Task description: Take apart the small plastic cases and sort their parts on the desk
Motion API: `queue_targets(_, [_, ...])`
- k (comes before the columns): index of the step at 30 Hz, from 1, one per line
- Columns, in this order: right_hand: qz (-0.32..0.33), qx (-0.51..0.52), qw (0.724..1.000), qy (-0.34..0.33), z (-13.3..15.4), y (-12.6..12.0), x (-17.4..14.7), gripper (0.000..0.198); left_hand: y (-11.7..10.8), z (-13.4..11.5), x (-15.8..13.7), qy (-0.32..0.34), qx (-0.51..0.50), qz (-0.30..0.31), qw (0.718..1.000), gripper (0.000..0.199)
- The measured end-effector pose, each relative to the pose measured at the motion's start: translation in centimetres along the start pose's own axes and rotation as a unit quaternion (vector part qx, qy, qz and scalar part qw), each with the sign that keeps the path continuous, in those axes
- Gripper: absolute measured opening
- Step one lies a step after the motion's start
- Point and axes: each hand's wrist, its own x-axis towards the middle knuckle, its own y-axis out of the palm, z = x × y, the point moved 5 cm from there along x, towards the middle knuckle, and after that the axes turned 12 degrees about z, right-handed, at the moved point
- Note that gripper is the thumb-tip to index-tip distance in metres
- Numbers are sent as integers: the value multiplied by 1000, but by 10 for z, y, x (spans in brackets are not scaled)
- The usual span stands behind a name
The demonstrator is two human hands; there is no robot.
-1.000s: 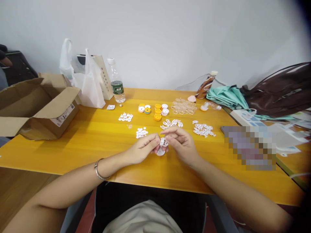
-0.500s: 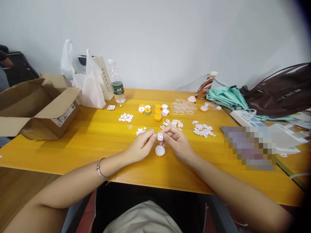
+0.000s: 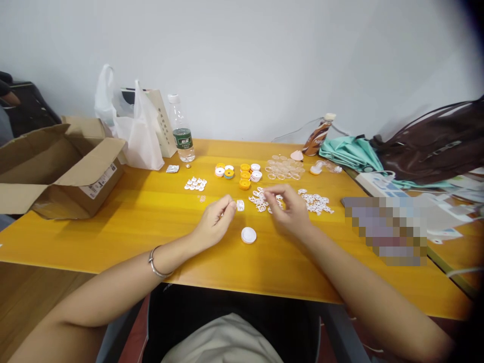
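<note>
My left hand (image 3: 215, 222) is closed in a pinch on a small white plastic part (image 3: 240, 205) with openings in it, held at the fingertips above the table. My right hand (image 3: 288, 210) has thumb and index finger brought together over a pile of small white openwork pieces (image 3: 260, 200); whatever is between these fingertips is too small to make out. On the table between my forearms lies a round white shallow disc (image 3: 248, 235), touched by neither hand. A second pile of white openwork pieces (image 3: 319, 203) lies right of my right hand.
Behind the hands are yellow and white spools (image 3: 245, 175), clear rings (image 3: 283, 169) and white knobbed discs (image 3: 195, 184). An open cardboard box (image 3: 94, 176), plastic bag (image 3: 138, 136) and water bottle (image 3: 183, 136) stand left. A brown bag (image 3: 434, 141) and green cloth (image 3: 351, 154) are right.
My hands have come apart. The right one has let go of the white part and moved right over the pile; the left has shifted slightly left, still holding the part.
</note>
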Motion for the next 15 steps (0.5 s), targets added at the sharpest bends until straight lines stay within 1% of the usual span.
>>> queue_targets(1, [-3,-5,999,34,-12,-5,3,10,-2,0,0,3,-9,-5,1000,30])
queue_targets(2, [9,-6,997,71,-26,-8,7,12,-3,1,1,8,-18,-5,1000,30])
queue_targets(5, [96,-37,979,177,-63,-9,12,16,-2,2,1,10,-33,8,999,30])
queue_targets(7, [152,-83,959,224,-78,-8,11,17,0,2,1,4,-33,15,999,29])
queue_targets(10, [209,-133,936,249,-83,-4,9,19,0,3,2,-2,-35,19,999,29])
queue_targets(15, [239,-131,927,256,-80,-1,6,20,1,5,3,-5,-39,28,999,29])
